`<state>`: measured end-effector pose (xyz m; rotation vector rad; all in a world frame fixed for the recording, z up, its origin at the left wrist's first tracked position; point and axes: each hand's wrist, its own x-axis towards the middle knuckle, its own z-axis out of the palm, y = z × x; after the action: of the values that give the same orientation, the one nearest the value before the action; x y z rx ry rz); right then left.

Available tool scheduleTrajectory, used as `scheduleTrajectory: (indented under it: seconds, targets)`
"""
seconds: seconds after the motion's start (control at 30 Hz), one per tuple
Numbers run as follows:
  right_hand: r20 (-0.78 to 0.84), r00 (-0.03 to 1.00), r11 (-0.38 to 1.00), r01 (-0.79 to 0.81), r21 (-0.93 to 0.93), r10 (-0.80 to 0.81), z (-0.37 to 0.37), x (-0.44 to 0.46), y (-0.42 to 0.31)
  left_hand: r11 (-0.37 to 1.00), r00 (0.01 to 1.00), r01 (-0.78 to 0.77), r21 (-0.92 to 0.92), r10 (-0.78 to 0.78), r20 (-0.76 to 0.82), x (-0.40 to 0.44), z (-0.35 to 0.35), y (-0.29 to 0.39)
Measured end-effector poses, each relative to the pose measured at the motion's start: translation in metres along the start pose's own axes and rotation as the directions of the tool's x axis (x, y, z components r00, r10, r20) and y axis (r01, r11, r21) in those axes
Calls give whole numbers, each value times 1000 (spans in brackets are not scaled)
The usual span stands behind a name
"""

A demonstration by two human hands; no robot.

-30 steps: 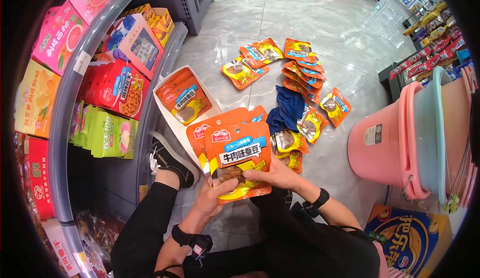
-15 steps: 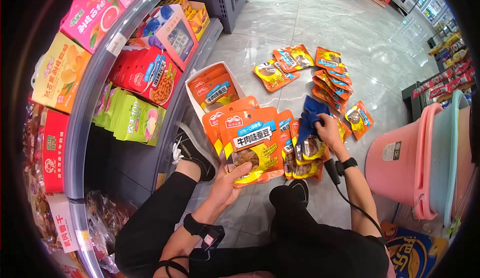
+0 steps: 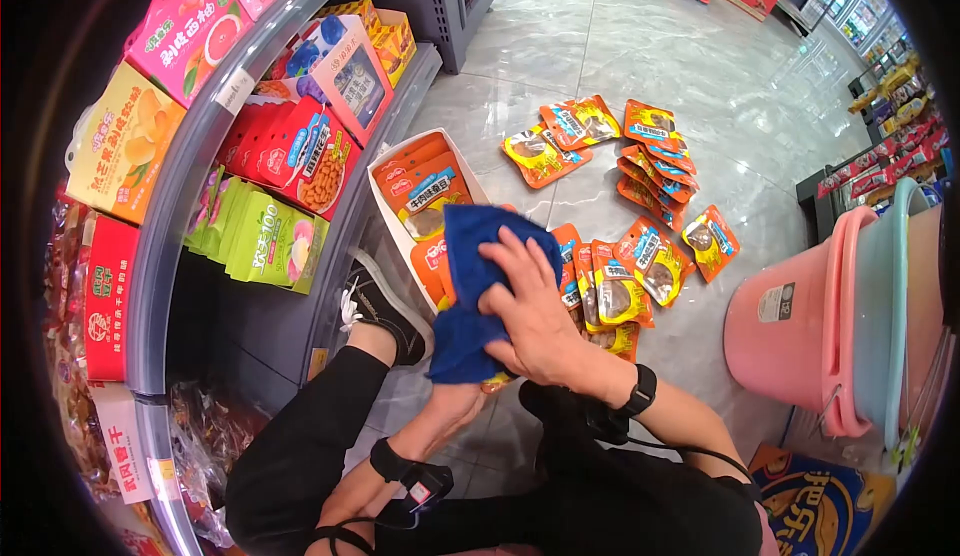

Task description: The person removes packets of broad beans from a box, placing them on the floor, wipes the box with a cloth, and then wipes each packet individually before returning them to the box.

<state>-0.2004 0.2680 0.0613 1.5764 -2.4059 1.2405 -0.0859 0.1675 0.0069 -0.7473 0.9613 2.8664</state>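
Note:
My left hand (image 3: 458, 404) is low in the middle, closed on orange snack packets mostly hidden behind a blue cloth (image 3: 462, 331); its fingers are covered too. Pressing that cloth over the packets' front is my right hand (image 3: 545, 326), its fingers bent and spread across the fabric. Just beyond, a white open box (image 3: 393, 231) holds several upright orange packets (image 3: 425, 191). More of the same packets (image 3: 620, 291) lie on the floor to the right of my hands. A fanned stack (image 3: 657, 171) and a few loose packets (image 3: 540, 153) are farther off.
A shelf (image 3: 160, 286) with boxed and bagged snacks runs along the left. Pink and pale blue buckets (image 3: 790, 321) stand at the right, near a blue-and-yellow box (image 3: 820, 501). My shoe (image 3: 385, 306) rests beside the white box.
My right hand has carried the blue cloth left from above the floor packets onto the packets in my left hand, covering them. The left hand stays in about the same place.

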Motion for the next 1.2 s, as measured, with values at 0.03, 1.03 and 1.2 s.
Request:
scheduleTrajectory:
  seconds: [0.03, 1.03, 1.2]
  targets:
    - [-73, 996, 998, -54, -36, 51, 2, 3, 3, 995, 1000, 12, 103, -12, 3, -3, -4, 1]
    - [155, 815, 315, -381, 869, 559, -16, -50, 35, 987, 986, -143, -71, 148, 75, 8, -3, 15]
    - [2, 735, 321, -298, 899, 678, -41, -55, 50, 986, 981, -149, -74, 157, 112, 8, 12, 32]
